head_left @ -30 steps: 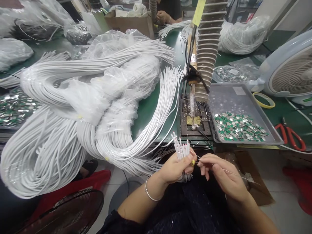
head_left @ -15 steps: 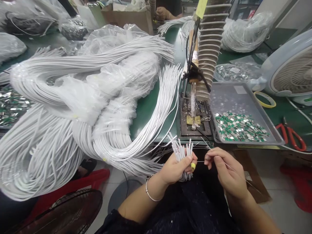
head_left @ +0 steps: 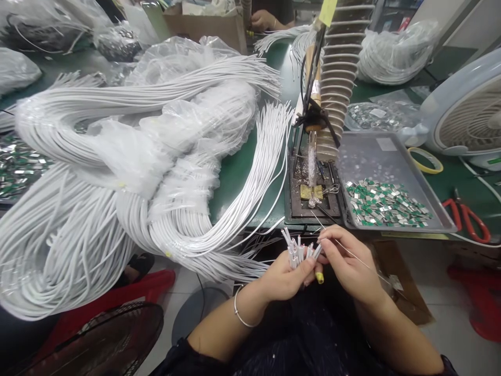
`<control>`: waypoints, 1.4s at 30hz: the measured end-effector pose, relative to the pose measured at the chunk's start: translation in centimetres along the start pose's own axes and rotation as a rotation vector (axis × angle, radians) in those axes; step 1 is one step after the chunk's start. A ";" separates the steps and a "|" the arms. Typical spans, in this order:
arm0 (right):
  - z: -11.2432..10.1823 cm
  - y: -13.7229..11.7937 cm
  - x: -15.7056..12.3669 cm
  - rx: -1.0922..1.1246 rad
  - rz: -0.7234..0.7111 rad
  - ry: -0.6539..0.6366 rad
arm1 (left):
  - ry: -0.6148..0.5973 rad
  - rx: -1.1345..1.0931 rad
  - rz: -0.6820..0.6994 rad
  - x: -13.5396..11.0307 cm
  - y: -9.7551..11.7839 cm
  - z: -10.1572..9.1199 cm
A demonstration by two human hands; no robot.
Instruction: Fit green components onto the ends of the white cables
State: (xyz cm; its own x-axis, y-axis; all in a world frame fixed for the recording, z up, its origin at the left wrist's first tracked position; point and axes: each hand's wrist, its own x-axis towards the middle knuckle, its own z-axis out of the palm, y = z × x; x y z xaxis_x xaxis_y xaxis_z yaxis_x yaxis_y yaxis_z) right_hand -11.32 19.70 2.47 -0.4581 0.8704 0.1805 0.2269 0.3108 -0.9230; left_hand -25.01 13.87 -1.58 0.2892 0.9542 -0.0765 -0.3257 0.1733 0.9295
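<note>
My left hand (head_left: 287, 279) is closed around a bundle of white cables (head_left: 296, 250), their cut ends pointing up and away from me. A yellow tip (head_left: 320, 278) pokes out beneath its fingers. Against the right side of this bundle, my right hand (head_left: 352, 261) pinches with thumb and forefinger at a cable end. A thin silvery solder wire (head_left: 354, 256) runs through the right hand, its free end rising toward the soldering stand. Just beyond both hands, a soldering iron (head_left: 312, 151) points down over its stand (head_left: 293, 209).
Large loops of white cable (head_left: 188, 230) cover the left. A grey tray (head_left: 395, 156) holds small green-and-silver boards (head_left: 387, 203). Right of it lie yellow tape (head_left: 425, 161) and red-handled cutters (head_left: 469, 216), near a fan (head_left: 465, 104). A ribbed hose (head_left: 340, 78) hangs above; another person's hand (head_left: 262, 21) is behind.
My right hand has moved left, from apart to touching the cable bundle, with the solder wire still in it. My left hand has shifted slightly right, and the cable ends lean differently.
</note>
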 end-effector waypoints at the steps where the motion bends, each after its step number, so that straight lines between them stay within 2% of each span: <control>1: -0.1 0.0 0.0 0.005 -0.004 0.006 | 0.020 -0.008 0.008 0.0 -0.1 0.0; 9: -0.5 -0.3 0.2 -0.098 -0.091 -0.068 | 0.148 0.086 0.018 0.0 0.2 0.3; 17: -0.4 -0.6 0.1 -0.061 -0.141 -0.081 | 0.070 0.073 0.048 -0.2 0.7 0.3; 21: -0.6 -1.0 -0.4 -0.112 -0.234 0.034 | 0.081 0.023 0.000 -0.4 0.9 0.3; 25: -1.4 -0.7 -0.9 -0.182 -0.208 0.156 | 0.140 -0.165 -0.061 -0.4 1.1 0.2; 29: -3.1 0.3 -0.3 -0.330 -0.205 0.284 | 0.230 -0.304 -0.011 -0.1 1.2 -0.1; 33: -5.5 0.9 1.6 -0.572 -0.236 0.433 | 0.333 -0.367 0.013 0.2 1.7 -0.5; 35: -6.5 0.9 2.8 -0.673 -0.185 0.386 | 0.373 -0.374 0.009 0.5 2.1 -0.7; 37: -7.3 0.9 3.9 -0.739 -0.126 0.285 | 0.402 -0.374 0.011 0.8 2.4 -0.8; 42: -7.8 1.3 6.3 -0.894 0.033 0.061 | 0.442 -0.401 0.035 1.5 2.8 -1.1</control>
State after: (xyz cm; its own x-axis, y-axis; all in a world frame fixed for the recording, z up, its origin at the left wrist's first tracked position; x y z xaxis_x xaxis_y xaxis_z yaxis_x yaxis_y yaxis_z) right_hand -7.17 28.54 5.02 -0.3989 0.8950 0.1996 0.8356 0.4444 -0.3228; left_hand -26.49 16.06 0.55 -0.1018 0.9570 -0.2715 -0.6672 0.1368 0.7322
